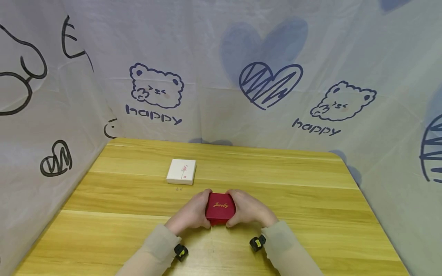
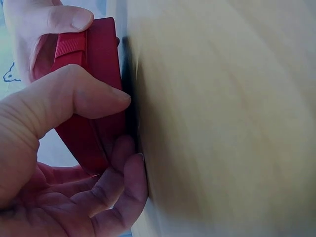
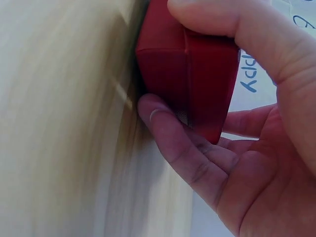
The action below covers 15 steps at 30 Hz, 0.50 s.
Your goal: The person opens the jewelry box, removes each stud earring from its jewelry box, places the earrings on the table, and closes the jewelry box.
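A small red jewelry box with gold "Jewelry" lettering on its lid is held between both hands near the table's middle. My left hand grips its left side, thumb at the near face and fingers round the far side. On the opposite side my right hand grips it the same way. A red ribbon tab shows on the box's front in the left wrist view. The lid looks closed in the right wrist view. Whether the box's underside touches the table, I cannot tell.
A flat white box with a pink flower print lies farther back, left of the hands. Just in front of it are tiny objects, too small to make out. The wooden table meets patterned white cloth at its back and sides.
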{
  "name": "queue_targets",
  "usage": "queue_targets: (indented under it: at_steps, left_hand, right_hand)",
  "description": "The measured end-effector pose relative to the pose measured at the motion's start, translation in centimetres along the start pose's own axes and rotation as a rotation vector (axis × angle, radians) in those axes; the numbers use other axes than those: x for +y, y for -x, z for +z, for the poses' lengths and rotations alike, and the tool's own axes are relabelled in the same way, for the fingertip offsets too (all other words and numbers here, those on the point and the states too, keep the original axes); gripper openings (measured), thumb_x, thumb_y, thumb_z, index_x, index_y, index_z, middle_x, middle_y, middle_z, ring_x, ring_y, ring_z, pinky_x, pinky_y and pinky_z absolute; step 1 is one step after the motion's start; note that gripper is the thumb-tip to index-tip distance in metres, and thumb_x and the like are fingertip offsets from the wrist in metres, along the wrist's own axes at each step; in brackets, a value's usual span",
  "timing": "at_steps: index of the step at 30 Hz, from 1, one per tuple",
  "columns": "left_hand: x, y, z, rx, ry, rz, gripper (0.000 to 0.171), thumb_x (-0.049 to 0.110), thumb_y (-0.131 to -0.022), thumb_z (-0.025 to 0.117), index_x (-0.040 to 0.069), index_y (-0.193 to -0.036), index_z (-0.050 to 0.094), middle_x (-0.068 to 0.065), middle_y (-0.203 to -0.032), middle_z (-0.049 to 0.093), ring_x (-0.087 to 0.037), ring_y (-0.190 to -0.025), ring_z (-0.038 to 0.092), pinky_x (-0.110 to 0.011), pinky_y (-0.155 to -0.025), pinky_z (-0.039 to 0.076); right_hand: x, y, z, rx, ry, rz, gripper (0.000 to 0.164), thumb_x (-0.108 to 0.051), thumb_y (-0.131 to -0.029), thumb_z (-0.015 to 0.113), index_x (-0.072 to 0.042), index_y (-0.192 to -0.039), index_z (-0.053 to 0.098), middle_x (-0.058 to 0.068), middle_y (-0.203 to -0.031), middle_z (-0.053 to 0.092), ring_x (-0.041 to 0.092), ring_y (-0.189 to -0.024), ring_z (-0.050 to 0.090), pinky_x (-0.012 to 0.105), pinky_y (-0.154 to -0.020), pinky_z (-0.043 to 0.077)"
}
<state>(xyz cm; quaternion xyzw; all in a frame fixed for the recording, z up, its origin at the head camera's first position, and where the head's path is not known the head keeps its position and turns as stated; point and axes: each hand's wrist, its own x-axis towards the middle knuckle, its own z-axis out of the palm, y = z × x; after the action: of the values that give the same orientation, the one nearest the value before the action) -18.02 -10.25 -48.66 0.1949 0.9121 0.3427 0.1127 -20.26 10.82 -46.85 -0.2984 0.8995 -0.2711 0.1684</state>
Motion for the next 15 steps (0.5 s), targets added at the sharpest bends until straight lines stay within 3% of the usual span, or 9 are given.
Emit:
queue_targets:
  at_steps: [5,15]
  left_hand:
    - [0.03,0.06,-0.01,0.006,0.001,0.002,0.106,-0.003,-0.052,0.092,-0.01,-0.14,0.034,-0.02,-0.122,0.055,-0.029,-0.106,0.055,-0.046,-0.094,0.046]
    - [-0.21,0.0,-0.19,0.015,0.008,0.015,0.109,-0.004,-0.05,0.091,-0.01,-0.142,0.032,-0.021,-0.122,0.055,-0.031,-0.106,0.056,-0.047,-0.093,0.046]
  right_hand:
    - [-0.13,-0.01,-0.12,-0.006,-0.024,0.0,0.077,-0.025,-0.063,0.089,0.0,-0.126,0.052,-0.003,-0.1,0.059,0.012,-0.085,0.056,0.032,-0.079,0.048]
    - [-0.2,0.19,0.23,0.034,-0.011,0.005,0.082,-0.026,-0.063,0.092,0.0,-0.128,0.049,0.001,-0.108,0.057,0.014,-0.092,0.055,0.036,-0.086,0.048]
